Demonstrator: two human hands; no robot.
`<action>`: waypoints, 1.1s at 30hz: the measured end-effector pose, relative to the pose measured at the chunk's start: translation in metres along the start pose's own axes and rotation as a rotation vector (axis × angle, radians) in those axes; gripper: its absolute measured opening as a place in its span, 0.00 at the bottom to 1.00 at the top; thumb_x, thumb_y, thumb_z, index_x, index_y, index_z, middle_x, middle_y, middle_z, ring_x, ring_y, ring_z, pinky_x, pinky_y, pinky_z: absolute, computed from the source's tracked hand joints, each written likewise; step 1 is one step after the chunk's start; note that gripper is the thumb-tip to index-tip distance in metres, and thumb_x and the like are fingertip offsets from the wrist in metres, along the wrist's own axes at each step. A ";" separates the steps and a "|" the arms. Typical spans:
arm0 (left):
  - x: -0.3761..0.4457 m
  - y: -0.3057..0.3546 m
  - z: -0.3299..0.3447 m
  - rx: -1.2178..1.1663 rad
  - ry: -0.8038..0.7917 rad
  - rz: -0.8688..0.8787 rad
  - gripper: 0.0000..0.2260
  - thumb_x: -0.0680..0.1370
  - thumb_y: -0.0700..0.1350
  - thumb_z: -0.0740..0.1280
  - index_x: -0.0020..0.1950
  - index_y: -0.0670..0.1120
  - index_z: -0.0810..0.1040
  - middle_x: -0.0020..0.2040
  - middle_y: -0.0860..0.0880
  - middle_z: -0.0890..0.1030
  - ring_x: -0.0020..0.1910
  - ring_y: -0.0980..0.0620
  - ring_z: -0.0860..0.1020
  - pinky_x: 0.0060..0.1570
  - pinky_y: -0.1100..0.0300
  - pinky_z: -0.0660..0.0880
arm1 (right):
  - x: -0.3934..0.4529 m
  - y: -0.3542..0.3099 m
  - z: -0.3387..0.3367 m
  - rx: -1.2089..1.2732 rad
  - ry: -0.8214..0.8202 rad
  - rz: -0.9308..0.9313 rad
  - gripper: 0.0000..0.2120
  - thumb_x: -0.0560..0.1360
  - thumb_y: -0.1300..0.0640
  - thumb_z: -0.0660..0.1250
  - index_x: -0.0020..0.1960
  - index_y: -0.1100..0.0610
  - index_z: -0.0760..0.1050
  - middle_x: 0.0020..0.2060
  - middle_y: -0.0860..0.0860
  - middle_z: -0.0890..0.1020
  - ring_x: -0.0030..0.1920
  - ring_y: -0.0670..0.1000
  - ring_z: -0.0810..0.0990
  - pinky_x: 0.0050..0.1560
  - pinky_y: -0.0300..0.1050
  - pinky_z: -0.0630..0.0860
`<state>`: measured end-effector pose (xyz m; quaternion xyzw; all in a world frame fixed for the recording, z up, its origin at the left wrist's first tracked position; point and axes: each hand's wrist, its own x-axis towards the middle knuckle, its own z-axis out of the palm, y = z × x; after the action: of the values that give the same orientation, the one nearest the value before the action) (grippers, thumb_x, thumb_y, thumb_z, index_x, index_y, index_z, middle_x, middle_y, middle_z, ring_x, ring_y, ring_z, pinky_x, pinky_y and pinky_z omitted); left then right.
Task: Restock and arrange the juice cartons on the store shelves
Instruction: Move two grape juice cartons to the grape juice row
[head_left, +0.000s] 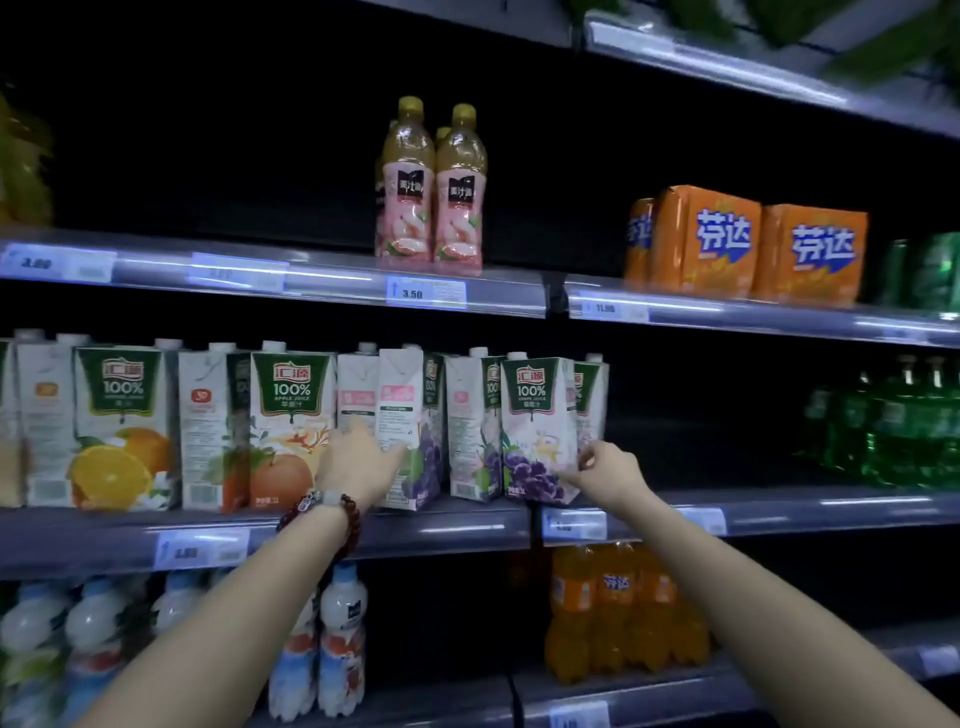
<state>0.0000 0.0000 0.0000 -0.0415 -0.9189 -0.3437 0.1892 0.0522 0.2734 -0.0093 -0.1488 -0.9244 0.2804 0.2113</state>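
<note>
The left hand (358, 457), at centre frame, lies with straight, slightly spread fingers flat against the side panel of a turned grape juice carton (410, 431). This carton stands on the middle shelf (467, 530) with its side facing outward, and its base is rotated off the shelf edge. A beaded bracelet (332, 514) sits on the left wrist.

The right hand (608, 467), right of centre, has curled fingers pinching the lower right corner of a front-facing grape juice carton (537, 426). This carton stands at the right end of the carton row.

To the left in the same row stand an apple juice carton (291, 426) and an orange juice carton (122, 426), both facing front.

On the upper shelf stand peach drink bottles (431, 187) and orange soda packs (748, 244). Green bottles (893, 421) occupy the right edge of the frame.
</note>
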 end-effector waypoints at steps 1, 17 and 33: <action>0.001 0.003 0.001 0.008 -0.013 -0.012 0.28 0.78 0.56 0.64 0.69 0.39 0.63 0.65 0.35 0.72 0.59 0.40 0.75 0.52 0.49 0.75 | 0.006 0.000 0.001 0.034 0.015 0.000 0.16 0.73 0.52 0.71 0.55 0.60 0.74 0.48 0.54 0.80 0.41 0.50 0.76 0.35 0.41 0.73; 0.029 0.016 0.050 -0.138 0.176 -0.060 0.41 0.68 0.60 0.74 0.69 0.39 0.59 0.64 0.37 0.71 0.60 0.40 0.73 0.57 0.48 0.75 | 0.039 -0.009 0.033 0.373 0.095 0.125 0.40 0.67 0.47 0.77 0.67 0.65 0.61 0.61 0.62 0.76 0.57 0.60 0.78 0.59 0.57 0.77; 0.010 0.016 0.047 -0.796 0.243 -0.052 0.21 0.66 0.48 0.79 0.51 0.51 0.71 0.46 0.53 0.81 0.46 0.51 0.80 0.52 0.50 0.77 | 0.027 -0.002 0.029 0.859 0.229 0.040 0.22 0.62 0.56 0.80 0.45 0.48 0.69 0.43 0.46 0.81 0.45 0.50 0.81 0.51 0.51 0.79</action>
<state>-0.0213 0.0418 -0.0193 -0.0475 -0.6859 -0.6793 0.2566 0.0147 0.2699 -0.0217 -0.0957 -0.6917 0.6247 0.3495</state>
